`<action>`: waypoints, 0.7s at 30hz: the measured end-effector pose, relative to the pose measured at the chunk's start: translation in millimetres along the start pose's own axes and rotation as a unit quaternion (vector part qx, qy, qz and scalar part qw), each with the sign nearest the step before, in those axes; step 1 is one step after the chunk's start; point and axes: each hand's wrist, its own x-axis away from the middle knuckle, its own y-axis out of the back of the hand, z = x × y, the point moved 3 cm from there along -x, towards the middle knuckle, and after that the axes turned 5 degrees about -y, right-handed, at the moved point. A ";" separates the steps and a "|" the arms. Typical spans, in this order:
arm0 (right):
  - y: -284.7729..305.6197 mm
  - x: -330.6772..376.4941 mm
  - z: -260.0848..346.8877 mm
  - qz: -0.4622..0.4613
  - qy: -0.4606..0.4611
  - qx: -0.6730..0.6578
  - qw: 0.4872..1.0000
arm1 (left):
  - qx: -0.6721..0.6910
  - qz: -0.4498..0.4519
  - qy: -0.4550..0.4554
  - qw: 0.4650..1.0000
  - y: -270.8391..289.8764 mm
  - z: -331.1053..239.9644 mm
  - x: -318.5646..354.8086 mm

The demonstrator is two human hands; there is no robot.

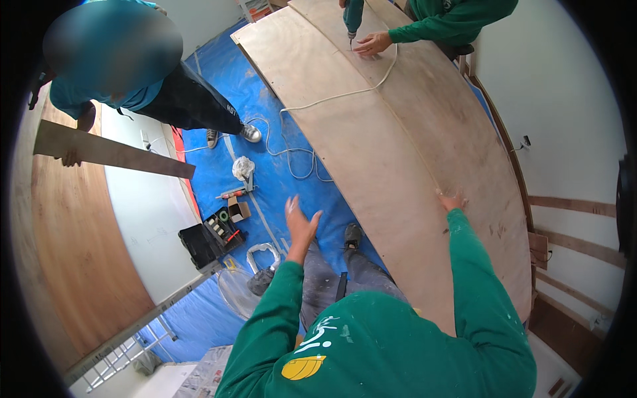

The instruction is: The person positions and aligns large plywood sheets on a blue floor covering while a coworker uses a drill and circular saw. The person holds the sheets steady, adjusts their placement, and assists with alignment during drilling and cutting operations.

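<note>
My right hand [452,200] rests flat with fingers spread on a large sheet of plywood [398,132] that stretches from the far end to beside me. My left hand [300,222] hangs open in the air over the blue tarp [232,86], touching nothing. At the far end of the plywood another person in a green sleeve holds a power drill [352,16] upright on the sheet, with their other hand [373,44] flat beside it. A white cord [332,98] runs from there across the plywood down to the floor.
A person in a blue shirt [113,66] stands at the left holding a long wooden plank [109,152]. An open black tool case [212,239], a caulking gun [231,194] and a white fan [239,292] lie on the tarp. Wooden battens [577,207] line the right wall.
</note>
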 end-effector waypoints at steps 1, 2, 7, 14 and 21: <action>-4.2 -8.6 -3.5 -0.002 -0.004 -0.013 1.000 | -0.004 -0.010 -0.035 0.999 -13.0 -26.6 -23.1; -9.8 -15.4 -7.5 0.002 -0.021 -0.014 1.000 | -0.018 0.028 -0.024 0.999 -28.2 -48.0 -46.5; -28.8 -31.7 -12.9 0.004 -0.034 0.016 0.999 | -0.071 0.204 0.090 0.972 -99.0 -113.3 -122.0; -31.8 -38.9 -10.3 0.025 -0.035 0.021 0.999 | -0.107 0.301 0.159 0.934 -133.3 -108.6 -130.9; -39.7 -37.2 -7.7 -0.001 -0.033 0.028 0.999 | -0.098 0.290 0.156 0.939 -137.7 -104.5 -136.6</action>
